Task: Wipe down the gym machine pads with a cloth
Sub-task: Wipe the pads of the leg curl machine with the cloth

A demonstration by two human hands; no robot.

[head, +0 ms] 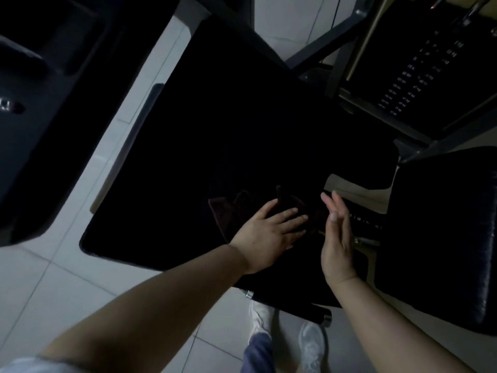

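At six o'clock, nearest the camera, two pale shoes [295, 337] stand on the tiled floor [53, 286], with a blue trouser leg above the left one. Both bare forearms reach up from the bottom edge toward the middle.

The left hand [266, 235] lies palm down with its fingers straight and spread, pressing flat on the cloth [234, 214]; its grip is released, nothing is curled round the fabric. The cloth is dark, brownish and rumpled, and lies on the near right part of the big pad [215, 130], just past centre toward five o'clock. Part of it is hidden under the hand, and its far edge fades into the dark pad.

The right hand [337, 238] stands just beside the left, at four o'clock from centre, on edge with the thumb side toward the camera and the fingers straight and together. Its grip is released too and holds nothing. Whether it touches the pad cannot be told.

The big pad is black and broad, tilted from seven o'clock up to one o'clock. A second pad [441, 238] lies at four o'clock, apart from the first across a gap.

At ten o'clock a dark machine part [53, 103] fills the corner. Farthest off, at one to two o'clock, grey frame bars [333, 41] cross before a weight stack [414, 76] with small white labels, too blurred to read.
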